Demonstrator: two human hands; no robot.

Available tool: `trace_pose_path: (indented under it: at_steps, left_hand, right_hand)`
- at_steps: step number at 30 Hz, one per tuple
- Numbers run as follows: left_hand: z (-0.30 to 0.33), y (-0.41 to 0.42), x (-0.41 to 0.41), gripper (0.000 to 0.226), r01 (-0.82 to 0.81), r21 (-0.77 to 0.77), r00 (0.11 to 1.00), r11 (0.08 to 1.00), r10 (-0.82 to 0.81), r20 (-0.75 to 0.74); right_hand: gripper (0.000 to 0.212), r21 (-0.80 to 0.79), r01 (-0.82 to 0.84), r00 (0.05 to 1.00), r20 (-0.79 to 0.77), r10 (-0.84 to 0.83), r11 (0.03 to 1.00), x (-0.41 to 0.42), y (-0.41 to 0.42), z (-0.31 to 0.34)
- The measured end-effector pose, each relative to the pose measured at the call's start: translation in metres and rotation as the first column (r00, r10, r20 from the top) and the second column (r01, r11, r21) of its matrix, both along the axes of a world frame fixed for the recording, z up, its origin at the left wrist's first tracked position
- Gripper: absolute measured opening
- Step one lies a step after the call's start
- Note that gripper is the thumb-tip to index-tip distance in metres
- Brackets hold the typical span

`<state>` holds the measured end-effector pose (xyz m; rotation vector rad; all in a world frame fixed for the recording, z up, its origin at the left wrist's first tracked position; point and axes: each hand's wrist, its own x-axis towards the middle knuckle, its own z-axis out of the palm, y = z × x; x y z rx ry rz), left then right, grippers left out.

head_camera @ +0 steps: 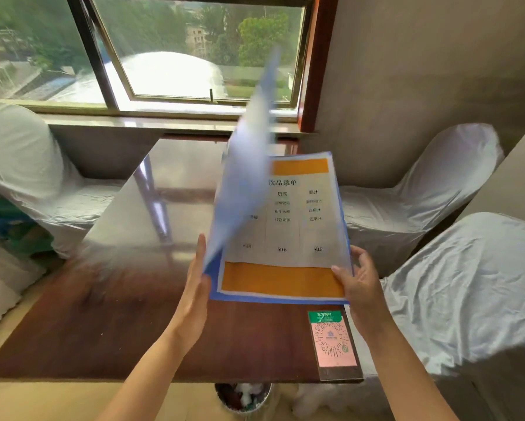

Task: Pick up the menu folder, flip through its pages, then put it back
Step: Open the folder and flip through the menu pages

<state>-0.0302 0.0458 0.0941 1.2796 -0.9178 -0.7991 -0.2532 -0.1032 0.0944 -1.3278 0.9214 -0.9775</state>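
menu folder point(282, 226): blue, open, held up above the right part of the desk point(109, 314), tilted with its top edge toward the far side.
visible page: white sheet with an orange band at top and bottom, a heading and columns of text, prices along the lower row; small text too blurred to read fully.
turning page point(243, 165): pale blue translucent leaf, standing up from the left side of the folder, motion-blurred, upper tip reaching in front of the window point(170, 56).
left hand point(196, 287): fingers extended and close together, edge-on, touching the folder's near-left corner and the bottom of the raised leaf; not wrapped around anything.
right hand point(360, 284): gripping the folder's near-right edge, thumb on the page face, fingers behind the cover.
desk: dark red-brown wood, glossy, strong glare from the window across its far half.
QR card point(335, 341): green header, pink code panel, lying flat at the desk's near-right corner, just near of the folder, not touching it as far as I can tell.
chairs point(422, 183): white fabric covers, two on the right, one on the left.
bin point(243, 396): below the desk's near edge, contents unclear.
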Motion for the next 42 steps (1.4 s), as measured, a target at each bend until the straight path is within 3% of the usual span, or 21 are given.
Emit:
trace_pose_path:
  at_steps: [3, 4, 6, 7, 8, 12, 19, 24, 28, 31, 34, 35, 38, 42]
  left_hand:
    - [0.004, -0.002, 0.005, 0.12, -0.002, -0.034, 0.953, 0.999, -0.009, -0.303]
    - [0.005, -0.002, 0.005, 0.101, -0.005, -0.046, 0.947, 0.999, -0.01, -0.322]
    - [0.004, -0.003, 0.003, 0.033, -0.073, -0.02, 0.959, 0.997, 0.065, -0.275]
    - [0.004, -0.003, 0.002, 0.015, -0.121, 0.01, 0.959, 0.993, 0.119, -0.258]
    - [0.003, -0.001, 0.002, 0.019, -0.132, 0.038, 0.954, 0.991, 0.137, -0.268]
    - [0.002, 0.011, 0.01, 0.037, 0.052, -0.031, 0.858, 0.998, -0.06, -0.511]
    - [-0.002, 0.015, 0.008, 0.04, -0.068, -0.046, 0.744, 0.997, 0.02, -0.668]
    - [0.002, 0.014, 0.005, 0.039, -0.091, -0.03, 0.762, 0.995, 0.05, -0.646]
    - [0.006, 0.013, -0.004, 0.041, -0.067, -0.036, 0.747, 0.997, 0.026, -0.664]
    - [0.003, 0.012, -0.012, 0.036, -0.068, -0.02, 0.741, 0.997, 0.037, -0.67]
    - [0.0, 0.01, -0.018, 0.032, -0.07, -0.024, 0.734, 0.997, 0.035, -0.678]
    - [0.0, 0.01, -0.019, 0.034, -0.073, -0.038, 0.727, 0.997, 0.027, -0.686]
    - [0.0, 0.009, -0.022, 0.042, -0.073, -0.09, 0.705, 0.993, -0.012, -0.709]
    - [0.0, 0.007, -0.027, 0.038, -0.075, -0.114, 0.72, 0.991, -0.026, -0.694]
  right_hand:
    - [0.033, -0.05, 0.033, 0.999, 0.043, -0.031, 0.998, -0.004, 0.0, 0.007]
    - [0.034, -0.06, 0.045, 0.997, 0.069, -0.041, 0.997, -0.005, -0.001, 0.01]
    - [0.034, -0.082, 0.057, 0.992, 0.113, -0.048, 0.995, -0.009, -0.005, 0.017]
    - [0.034, -0.095, 0.057, 0.99, 0.132, -0.044, 0.994, -0.01, -0.006, 0.021]
    - [0.034, -0.106, 0.055, 0.989, 0.144, -0.039, 0.993, -0.012, -0.006, 0.025]
    - [0.037, -0.112, 0.036, 0.991, 0.132, -0.021, 0.993, -0.019, -0.008, 0.028]
    - [0.06, -0.035, -0.265, 0.964, 0.026, 0.266, 0.964, -0.042, -0.006, 0.036]
    - [0.074, -0.093, -0.173, 0.984, -0.061, 0.168, 0.981, -0.044, -0.004, 0.041]
    - [0.086, -0.258, 0.002, 0.979, -0.196, -0.054, 0.966, -0.034, 0.002, 0.049]
    - [0.093, -0.411, 0.093, 0.886, -0.382, -0.264, 0.907, -0.025, 0.009, 0.058]
    - [0.079, -0.654, -0.025, 0.57, -0.631, -0.526, 0.756, -0.016, 0.018, 0.062]
    - [0.076, -0.692, -0.068, 0.547, -0.629, -0.553, 0.719, -0.01, 0.024, 0.066]
    - [0.079, -0.667, -0.08, 0.703, -0.565, -0.432, 0.741, 0.02, 0.049, 0.078]
    - [0.072, -0.638, -0.266, 0.799, -0.565, -0.205, 0.723, 0.066, 0.083, 0.082]
